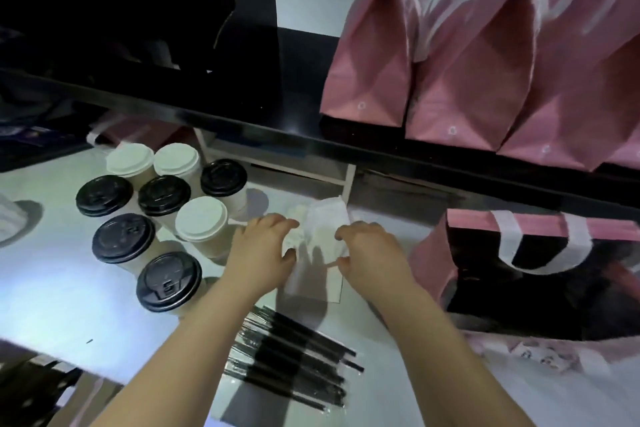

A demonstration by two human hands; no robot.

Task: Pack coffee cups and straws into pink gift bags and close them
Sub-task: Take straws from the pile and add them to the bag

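Observation:
Both of my hands reach onto a white paper packet (323,229) lying on the grey counter. My left hand (261,250) grips its left edge with curled fingers. My right hand (370,253) pinches its right edge. Several lidded coffee cups (166,225), some with black lids and some with white, stand in a cluster left of my hands. A bundle of wrapped black straws (294,357) lies near the front, between my forearms. An open pink gift bag (519,270) with white handles stands to the right.
Three closed pink gift bags (467,66) stand on the black upper shelf (207,107) at the right. Another pink bag (138,132) shows under the shelf behind the cups. The counter's front edge (52,354) runs at lower left.

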